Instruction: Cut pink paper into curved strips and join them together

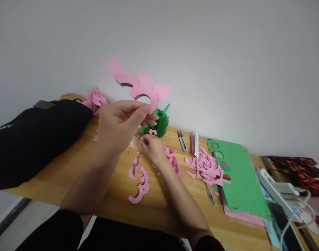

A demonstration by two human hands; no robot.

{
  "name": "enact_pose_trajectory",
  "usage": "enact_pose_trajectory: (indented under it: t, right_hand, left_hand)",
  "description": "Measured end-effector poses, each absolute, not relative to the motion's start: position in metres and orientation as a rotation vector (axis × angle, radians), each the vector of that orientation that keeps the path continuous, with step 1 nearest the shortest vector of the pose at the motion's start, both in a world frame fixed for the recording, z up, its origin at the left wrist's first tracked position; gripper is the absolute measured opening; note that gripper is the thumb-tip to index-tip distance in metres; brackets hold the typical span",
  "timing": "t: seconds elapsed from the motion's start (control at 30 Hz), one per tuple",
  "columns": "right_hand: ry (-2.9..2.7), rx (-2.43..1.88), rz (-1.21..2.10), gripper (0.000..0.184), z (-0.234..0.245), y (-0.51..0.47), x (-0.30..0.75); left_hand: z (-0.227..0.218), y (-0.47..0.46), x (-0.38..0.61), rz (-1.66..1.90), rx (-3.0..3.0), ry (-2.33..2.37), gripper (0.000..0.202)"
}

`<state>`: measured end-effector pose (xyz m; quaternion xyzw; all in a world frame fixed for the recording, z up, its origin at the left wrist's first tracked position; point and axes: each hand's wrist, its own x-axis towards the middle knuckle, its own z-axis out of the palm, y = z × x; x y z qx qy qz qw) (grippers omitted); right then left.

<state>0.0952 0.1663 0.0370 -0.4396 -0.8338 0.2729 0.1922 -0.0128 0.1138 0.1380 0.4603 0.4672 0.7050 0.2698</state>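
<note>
My left hand is raised above the table. Its thumb and fingers pinch one end of a pink scalloped paper cutout made of joined arcs, which sticks up against the wall. Lower down, my right hand is over the tabletop with its fingertips drawn together. Whatever they hold, if anything, is too small to make out. Tiny scraps lie by those fingertips. Behind both hands stands a green folded-paper form. More curved pink paper pieces lie in front, and pink paper rings sit beside my right forearm.
A black bag and crumpled pink paper are at the left. Blue-handled thread snips, a pile of pink offcuts, a utility knife, green sheets and a white power strip lie to the right.
</note>
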Motion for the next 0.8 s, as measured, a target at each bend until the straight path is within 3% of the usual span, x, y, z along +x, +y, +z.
enact_pose_trajectory:
  t: [0.17, 0.43, 0.6, 0.63, 0.8]
  right_hand:
    - [-2.28, -1.242, 0.787, 0.019, 0.023, 0.169, 0.093]
    - [-2.128, -1.165, 0.938, 0.023, 0.043, 0.175, 0.11]
    - [-1.579, -1.016, 1.225, 0.064, 0.097, 0.163, 0.168]
    - [-1.554, -0.979, 1.298, 0.065, 0.105, 0.156, 0.178]
    - [-1.538, -1.076, 1.349, 0.039, 0.113, 0.117, 0.202]
  left_hand:
    - [0.141, 0.111, -0.014, 1.875, 1.244, 1.267, 0.012]
    - [0.139, 0.113, -0.015, 1.731, 1.371, 1.218, 0.014]
    - [0.138, 0.108, -0.019, 1.152, 1.766, 1.206, 0.02]
    - [0.137, 0.108, -0.018, 1.063, 1.813, 1.194, 0.02]
    - [0.118, 0.107, 0.003, 0.812, 1.839, 1.032, 0.023]
